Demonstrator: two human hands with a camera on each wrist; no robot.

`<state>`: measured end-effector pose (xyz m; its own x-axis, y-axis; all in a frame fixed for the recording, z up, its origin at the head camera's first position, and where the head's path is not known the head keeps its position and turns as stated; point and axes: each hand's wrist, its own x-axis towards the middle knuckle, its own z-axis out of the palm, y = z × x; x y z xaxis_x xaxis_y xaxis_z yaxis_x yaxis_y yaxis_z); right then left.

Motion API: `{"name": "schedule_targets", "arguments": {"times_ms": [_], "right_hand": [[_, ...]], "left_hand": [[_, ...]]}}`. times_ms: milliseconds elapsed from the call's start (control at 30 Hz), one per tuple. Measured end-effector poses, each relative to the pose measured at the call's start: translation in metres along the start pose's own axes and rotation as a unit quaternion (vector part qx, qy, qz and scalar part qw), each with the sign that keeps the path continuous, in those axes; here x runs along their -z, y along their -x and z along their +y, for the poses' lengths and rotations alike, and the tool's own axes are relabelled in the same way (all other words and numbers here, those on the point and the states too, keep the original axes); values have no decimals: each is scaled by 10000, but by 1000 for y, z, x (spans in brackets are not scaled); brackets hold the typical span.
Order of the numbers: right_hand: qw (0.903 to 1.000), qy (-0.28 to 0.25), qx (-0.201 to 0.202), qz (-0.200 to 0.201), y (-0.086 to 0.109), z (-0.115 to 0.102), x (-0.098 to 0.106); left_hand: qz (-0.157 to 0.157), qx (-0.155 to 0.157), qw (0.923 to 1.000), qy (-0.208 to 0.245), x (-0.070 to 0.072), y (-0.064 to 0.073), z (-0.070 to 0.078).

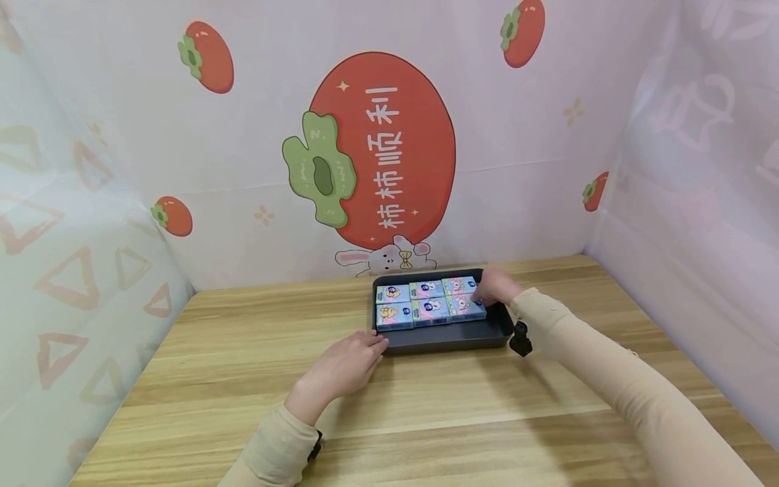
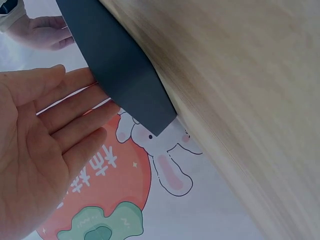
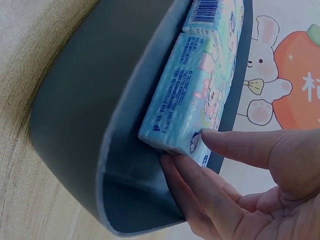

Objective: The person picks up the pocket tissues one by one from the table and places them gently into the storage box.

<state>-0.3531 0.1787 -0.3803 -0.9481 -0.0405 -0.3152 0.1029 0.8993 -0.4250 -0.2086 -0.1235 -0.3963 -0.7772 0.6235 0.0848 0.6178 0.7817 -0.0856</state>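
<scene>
Pocket tissue packs with blue and pink cartoon wrappers lie in two rows of three in a dark grey tray (image 1: 447,333). My right hand (image 1: 498,287) is at the right end of the rows. In the right wrist view its thumb lies on the top edge of the near-right tissue pack (image 3: 172,85) and its fingertips press the end, pinching that corner. My left hand (image 1: 347,362) reaches the tray's front left corner. Seen from the left wrist, its straight fingers (image 2: 75,112) touch the tray's outer wall (image 2: 110,60).
The tray stands near the back of a wooden table (image 1: 255,352). Behind it hangs a white cloth backdrop (image 1: 262,135) printed with persimmons and a rabbit. More printed cloth hangs along both sides. Inside the tray, bare floor shows along the front and the right end.
</scene>
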Motion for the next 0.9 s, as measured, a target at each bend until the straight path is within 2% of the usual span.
{"name": "schedule_targets", "arguments": {"times_ms": [367,600,767,900], "right_hand": [[9995,169,217,144,-2,1,-2],[9987,-510,2,48,-6,4,3],[9953,-966,19,-110,-4,8,11],[9963,-835,219,-30,9,9,18]], "left_hand": [[125,-31,9999,40,-2,0,-2],[69,2,10000,-10,-1,1,-2],[74,-13,10000,53,-2,1,-2],[360,48,9992,158,-1,0,-5]]}}
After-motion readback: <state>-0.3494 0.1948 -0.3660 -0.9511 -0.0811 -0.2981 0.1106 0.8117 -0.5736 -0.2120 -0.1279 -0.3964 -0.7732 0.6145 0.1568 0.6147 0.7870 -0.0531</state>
